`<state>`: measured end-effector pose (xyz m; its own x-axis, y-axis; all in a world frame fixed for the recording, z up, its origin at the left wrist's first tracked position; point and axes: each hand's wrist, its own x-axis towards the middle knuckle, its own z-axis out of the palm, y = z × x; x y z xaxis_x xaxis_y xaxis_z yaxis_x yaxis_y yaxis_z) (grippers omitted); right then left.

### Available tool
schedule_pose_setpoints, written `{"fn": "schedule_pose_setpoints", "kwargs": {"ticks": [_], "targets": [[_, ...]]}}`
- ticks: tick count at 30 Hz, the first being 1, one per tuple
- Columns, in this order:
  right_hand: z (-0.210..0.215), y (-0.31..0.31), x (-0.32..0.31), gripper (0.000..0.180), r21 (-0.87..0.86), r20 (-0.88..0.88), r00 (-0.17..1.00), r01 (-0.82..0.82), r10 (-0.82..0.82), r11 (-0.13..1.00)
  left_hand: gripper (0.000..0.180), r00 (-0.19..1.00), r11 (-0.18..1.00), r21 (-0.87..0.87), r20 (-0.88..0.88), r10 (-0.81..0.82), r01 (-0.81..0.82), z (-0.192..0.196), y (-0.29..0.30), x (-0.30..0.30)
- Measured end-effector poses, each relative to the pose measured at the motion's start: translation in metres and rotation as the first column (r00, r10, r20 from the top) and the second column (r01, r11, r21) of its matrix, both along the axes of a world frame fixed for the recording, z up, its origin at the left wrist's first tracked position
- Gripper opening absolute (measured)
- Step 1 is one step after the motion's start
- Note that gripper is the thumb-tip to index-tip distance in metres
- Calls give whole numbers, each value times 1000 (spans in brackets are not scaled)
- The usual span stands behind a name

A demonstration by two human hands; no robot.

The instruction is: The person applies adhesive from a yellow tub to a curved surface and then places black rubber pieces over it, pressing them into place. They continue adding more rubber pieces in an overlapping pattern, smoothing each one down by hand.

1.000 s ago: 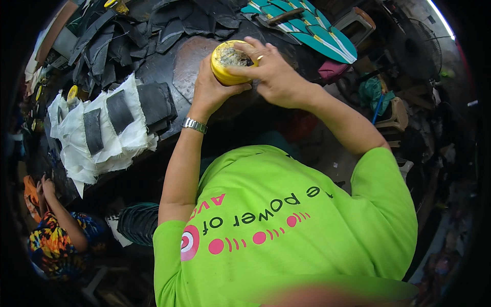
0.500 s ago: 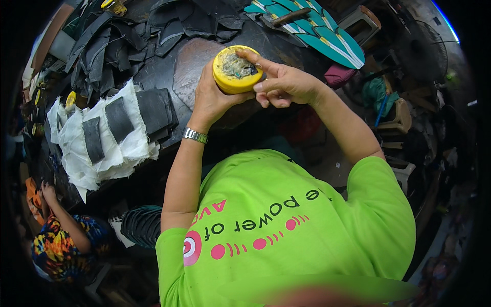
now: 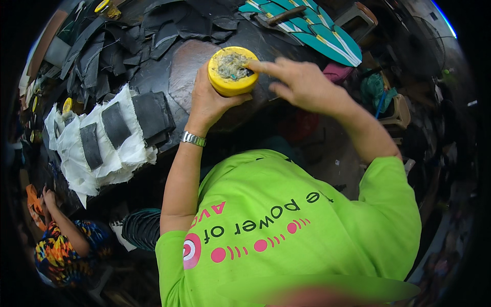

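A round yellow tub [image 3: 232,88] is held in my left hand [image 3: 207,105], whose fingers wrap round its left and near side. The top of the tub is crusted with greyish, lumpy matter, with a dark spot and a small green bit in it. My right hand [image 3: 307,84] is at the tub's right side. Its index finger is stretched out, with the tip at the crust near the right rim; the thumb stands apart below. Nothing shows in that hand, and its other fingers are partly hidden.
Dark sheet pieces [image 3: 112,46] are heaped on the black table [image 3: 153,77]. White cloth [image 3: 76,148] with dark rectangles lies at the left. Green striped panels [image 3: 322,36] and a hammer-like tool [image 3: 286,16] are at the far right. A co-worker's arm [image 3: 66,222] shows lower left.
My right hand has drawn back to the right from the tub's rim, its index finger straightening onto the crusted top. My left hand keeps hold of the tub, which has shifted slightly left.
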<state>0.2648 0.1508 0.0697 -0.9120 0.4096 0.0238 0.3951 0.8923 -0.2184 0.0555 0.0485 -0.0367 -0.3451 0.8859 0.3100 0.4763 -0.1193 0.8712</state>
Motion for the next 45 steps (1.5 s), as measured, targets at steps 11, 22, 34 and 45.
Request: {"fn": "schedule_pose_setpoints", "kwargs": {"ticks": [11,22,34,45], "targets": [[6,-34,-81,49,727,423,871,-490,248,481,97,999,999,51,-46,5,-2,-8,2,-3],[-25,12,4,44,-524,-448,894,-257,-6,812,100,999,999,45,-40,13,-11,-2,-1,-1],[-61,18,-44,60,-27,-386,922,-12,0,1000,96,999,997,78,37,-12,9,-5,1,-2],[-44,2,-6,44,-386,-558,830,-273,13,881,106,999,1000,-25,-37,1,-1,2,-2,-2]]}}
